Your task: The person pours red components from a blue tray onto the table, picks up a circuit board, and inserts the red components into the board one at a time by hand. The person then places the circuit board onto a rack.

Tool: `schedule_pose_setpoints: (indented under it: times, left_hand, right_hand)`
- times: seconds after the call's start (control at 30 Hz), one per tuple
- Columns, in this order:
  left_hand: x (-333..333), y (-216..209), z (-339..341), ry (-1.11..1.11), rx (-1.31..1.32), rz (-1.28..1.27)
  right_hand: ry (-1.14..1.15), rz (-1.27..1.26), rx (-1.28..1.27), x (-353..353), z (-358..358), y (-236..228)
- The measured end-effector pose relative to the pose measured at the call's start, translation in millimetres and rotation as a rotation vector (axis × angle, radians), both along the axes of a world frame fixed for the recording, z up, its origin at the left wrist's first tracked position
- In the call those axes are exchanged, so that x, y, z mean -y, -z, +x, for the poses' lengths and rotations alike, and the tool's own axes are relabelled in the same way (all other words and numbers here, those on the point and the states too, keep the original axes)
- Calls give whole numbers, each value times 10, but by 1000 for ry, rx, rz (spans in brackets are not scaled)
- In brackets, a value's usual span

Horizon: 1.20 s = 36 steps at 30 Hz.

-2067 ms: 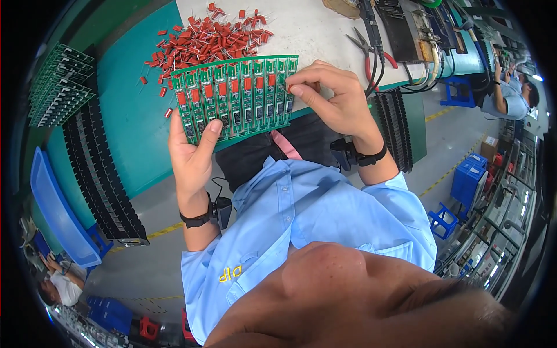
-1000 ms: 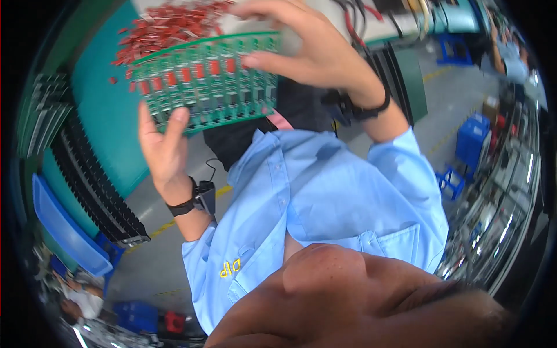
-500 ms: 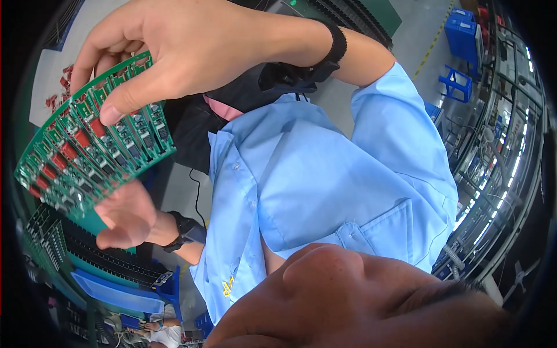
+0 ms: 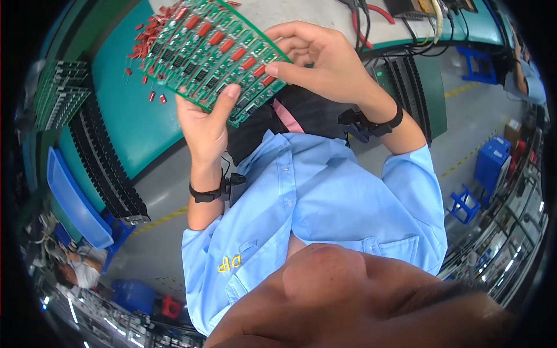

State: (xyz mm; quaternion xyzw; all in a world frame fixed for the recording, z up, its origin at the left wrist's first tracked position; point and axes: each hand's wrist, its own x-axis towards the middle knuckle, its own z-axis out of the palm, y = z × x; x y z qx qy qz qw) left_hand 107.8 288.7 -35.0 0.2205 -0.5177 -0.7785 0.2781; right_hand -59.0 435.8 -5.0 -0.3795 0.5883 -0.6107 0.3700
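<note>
A green circuit board panel (image 4: 200, 78) is tilted above the bench, with rows of red block-shaped components and dark chips on its face. My left hand (image 4: 203, 124) grips its near edge, the thumb over the top and the other fingers hidden beneath. At the board's right edge is my right hand (image 4: 325, 66), its thumb on a red component (image 4: 259, 71) and its fingers curled behind the edge. Beyond the panel lies a heap of loose red components (image 4: 154, 37), partly covered by it; a few are scattered nearer on the green mat (image 4: 119, 98).
Upright circuit boards (image 4: 61, 95) stand at left beside a black slotted rack (image 4: 104, 159) and a blue tray (image 4: 75, 197). Red-handled pliers (image 4: 380, 13) and cables are at the far side. Another black rack (image 4: 409, 93) stands right. Co-workers sit farther off.
My left hand has gone from open below the board to gripping its near edge. The board now lies flatter, over the bench. The whole view has swung, showing more bench.
</note>
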Motion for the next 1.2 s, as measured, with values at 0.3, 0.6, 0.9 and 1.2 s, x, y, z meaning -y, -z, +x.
schedule_pose_setpoints:
  times: [0.3, 0.6, 0.9, 1.2]
  left_hand:
    - [-43, -95, -53, -11, -49, 11]
    - [-24, -99, -30, -23, -72, -9]
    - [-49, -131, 1, -33, -65, -16]
    - [-78, -170, 12, -43, -81, -50]
  right_hand:
    - [22, 77, -49, 70, 46, 14]
    - [26, 108, -99, 86, 90, -20]
    - [4, 146, -144, 77, 98, -22]
    - [19, 190, -224, 47, 105, -117]
